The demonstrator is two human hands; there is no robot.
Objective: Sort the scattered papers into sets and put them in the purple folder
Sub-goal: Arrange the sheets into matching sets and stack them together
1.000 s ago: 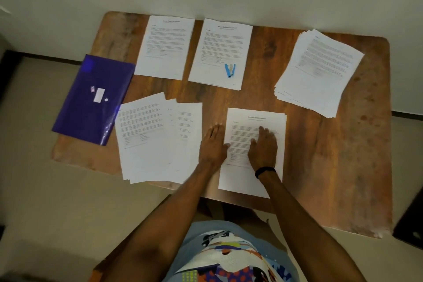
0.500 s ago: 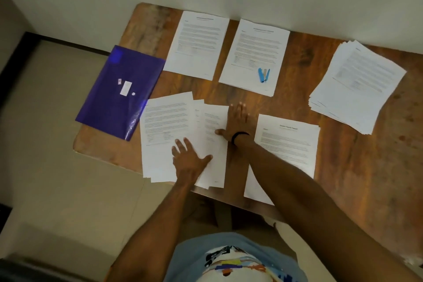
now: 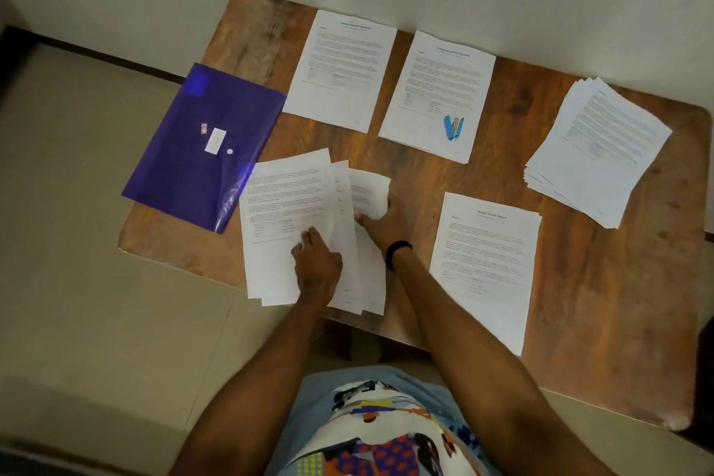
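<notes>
Gathering step, this: left hand (image 3: 317, 267) lay flat, pinning the fanned papers (image 3: 286, 213) just beside the purple folder (image 3: 201, 147); right hand (image 3: 380, 218) pinched the outer sheet (image 3: 369, 189), farthest from the folder, curling it. Next call, I'd judge: square them into one set

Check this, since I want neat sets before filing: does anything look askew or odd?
Yes. The fanned pile near the front edge is splayed and overhangs the table; its rightmost sheet buckles upward where the right hand grips it. The left hand rests on the pile. A blue stapler sits on one far sheet.
</notes>
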